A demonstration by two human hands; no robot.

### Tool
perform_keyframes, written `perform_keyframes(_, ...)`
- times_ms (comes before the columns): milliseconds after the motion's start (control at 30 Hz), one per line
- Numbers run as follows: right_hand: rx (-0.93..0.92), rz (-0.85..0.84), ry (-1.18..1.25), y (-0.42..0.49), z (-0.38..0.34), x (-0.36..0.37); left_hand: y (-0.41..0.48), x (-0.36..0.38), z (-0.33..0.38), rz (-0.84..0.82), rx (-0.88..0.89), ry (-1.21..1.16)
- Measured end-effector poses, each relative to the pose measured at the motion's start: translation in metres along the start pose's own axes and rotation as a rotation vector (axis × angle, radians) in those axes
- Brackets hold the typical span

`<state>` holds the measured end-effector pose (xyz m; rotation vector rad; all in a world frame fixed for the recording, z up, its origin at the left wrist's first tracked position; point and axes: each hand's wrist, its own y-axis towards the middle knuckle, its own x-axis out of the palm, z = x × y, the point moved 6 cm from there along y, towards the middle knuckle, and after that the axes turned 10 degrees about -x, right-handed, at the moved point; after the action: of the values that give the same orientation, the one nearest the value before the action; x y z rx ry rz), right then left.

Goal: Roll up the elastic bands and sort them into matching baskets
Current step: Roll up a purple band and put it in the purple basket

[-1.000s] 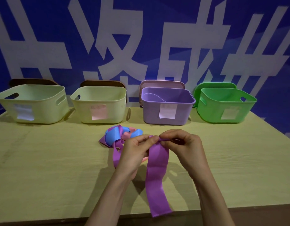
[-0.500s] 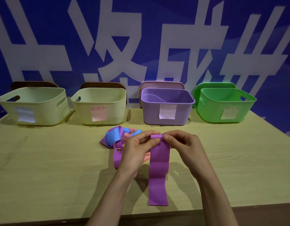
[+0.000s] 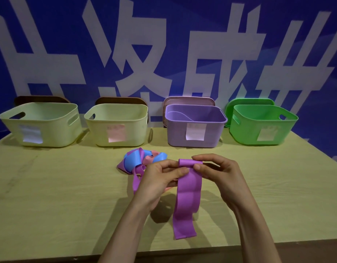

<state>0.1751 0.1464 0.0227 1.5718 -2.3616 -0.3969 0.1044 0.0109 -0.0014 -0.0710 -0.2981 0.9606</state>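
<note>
My left hand (image 3: 160, 179) and right hand (image 3: 218, 173) pinch the rolled top of a purple elastic band (image 3: 186, 198), its length trailing toward me, before the purple plastic basket (image 3: 194, 130)

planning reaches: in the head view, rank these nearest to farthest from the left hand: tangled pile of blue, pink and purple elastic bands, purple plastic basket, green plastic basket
1. Tangled pile of blue, pink and purple elastic bands, just beyond the left hand, slightly left.
2. Purple plastic basket, back row, ahead and right.
3. Green plastic basket, row's far right end.
</note>
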Motion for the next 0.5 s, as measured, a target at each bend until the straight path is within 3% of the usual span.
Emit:
perform_keyframes(233, -0.109, -0.024, -0.122, 0.003, -0.011, 0.002, -0.004, 0.001, 0.007, 0.026, 0.048, -0.029)
perform_keyframes(400, -0.018, -0.077, -0.06, 0.0, -0.007, 0.004, -0.006, -0.001, 0.012, 0.023, 0.093, -0.089)
perform_keyframes(500, -0.002, -0.116, -0.147, 0.0, -0.007, 0.007, -0.008, 0.0, 0.014, 0.008, 0.132, -0.064)
